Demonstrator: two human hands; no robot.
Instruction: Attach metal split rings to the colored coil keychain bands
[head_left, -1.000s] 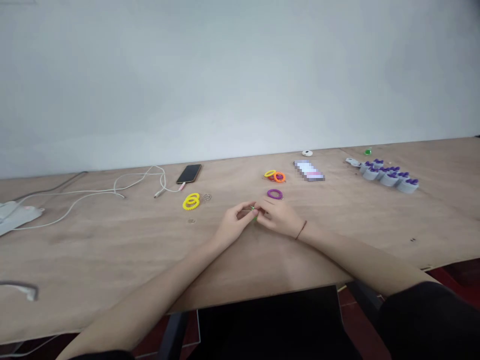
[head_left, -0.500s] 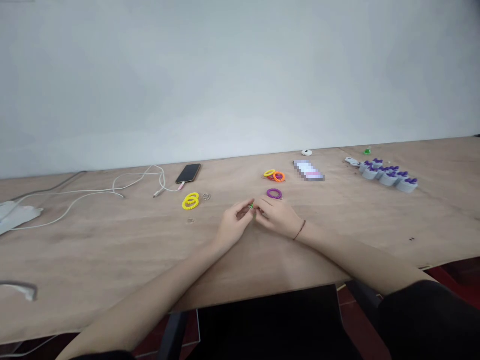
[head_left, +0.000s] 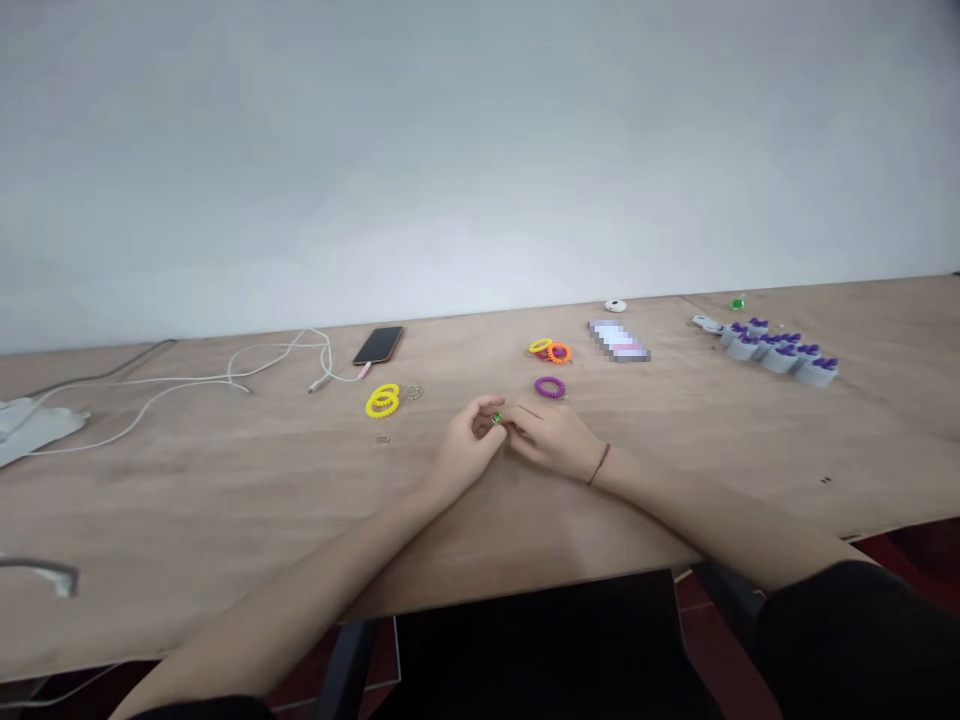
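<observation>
My left hand (head_left: 469, 447) and my right hand (head_left: 555, 438) meet at the middle of the wooden table (head_left: 225, 490), fingers pinched together on a small green piece (head_left: 497, 418) held between them. A thin band circles my right wrist. A purple coil ring (head_left: 550, 388) lies just beyond my right hand. Yellow and orange coil rings (head_left: 551, 351) lie farther back. Two yellow coil rings (head_left: 382, 402) rest left of my hands, with a small metal ring (head_left: 414, 392) beside them.
A black phone (head_left: 379, 345) with a white cable (head_left: 225, 378) lies at the back left. A blurred flat item (head_left: 619, 340), a white round piece (head_left: 615, 306) and several grey cups with purple tops (head_left: 780, 351) sit at the back right. A green bit (head_left: 738, 303) lies behind them.
My hands stay together on the green piece and have shifted slightly left. My fingers have turned it a little. Nothing else on the table has moved.
</observation>
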